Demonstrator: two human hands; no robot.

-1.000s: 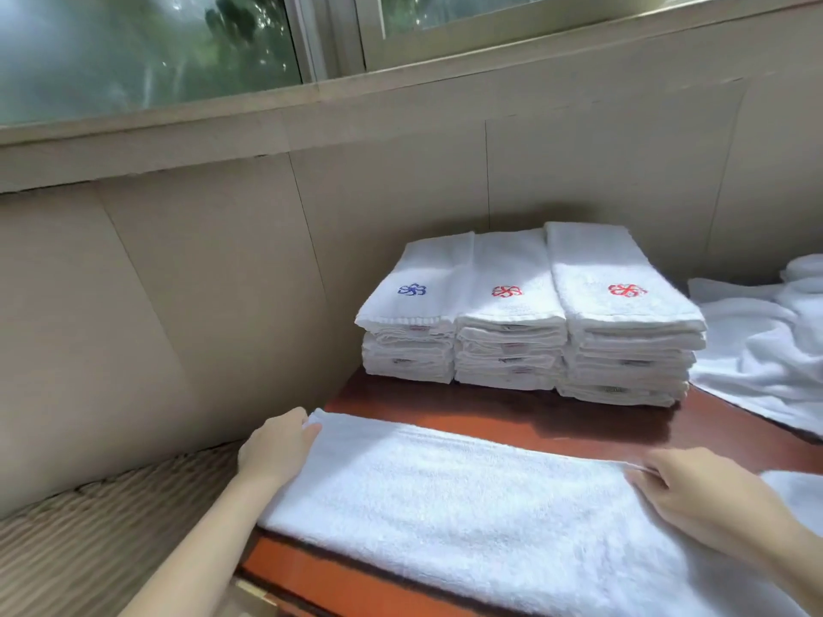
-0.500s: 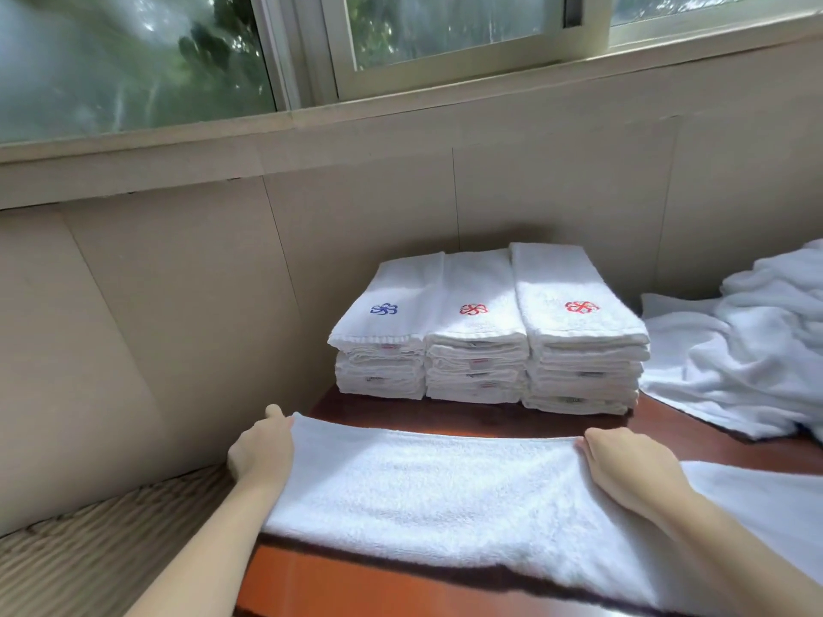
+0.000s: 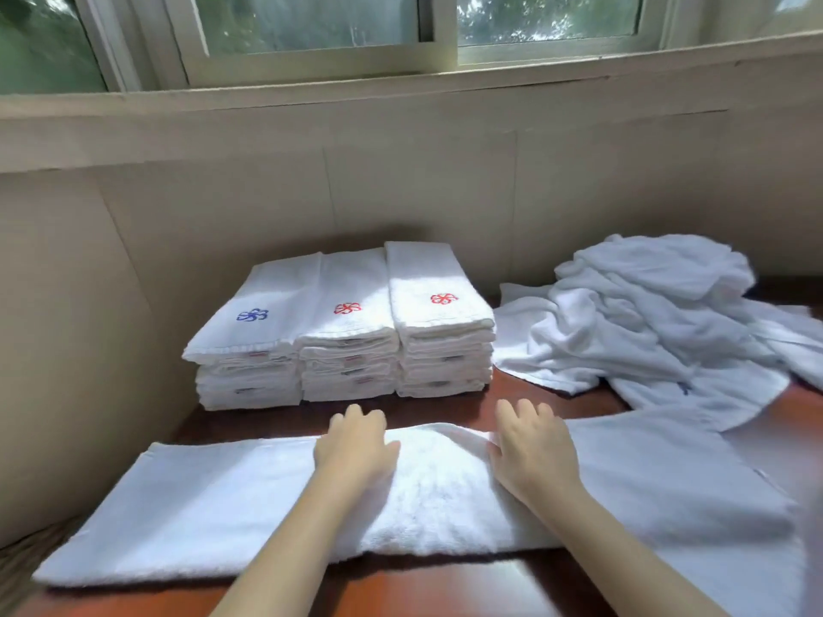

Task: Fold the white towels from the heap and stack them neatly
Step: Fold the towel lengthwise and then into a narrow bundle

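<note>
Left hand [image 3: 356,452], right hand [image 3: 534,452] slid inward, flat on towel [image 3: 200,505]; stacks [image 3: 347,331] behind, heap [image 3: 645,313] right.

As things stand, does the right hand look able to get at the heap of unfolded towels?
Probably yes. The right hand lies flat on the long towel, holding nothing, and the heap sits to its right on the table with nothing standing between them.
</note>
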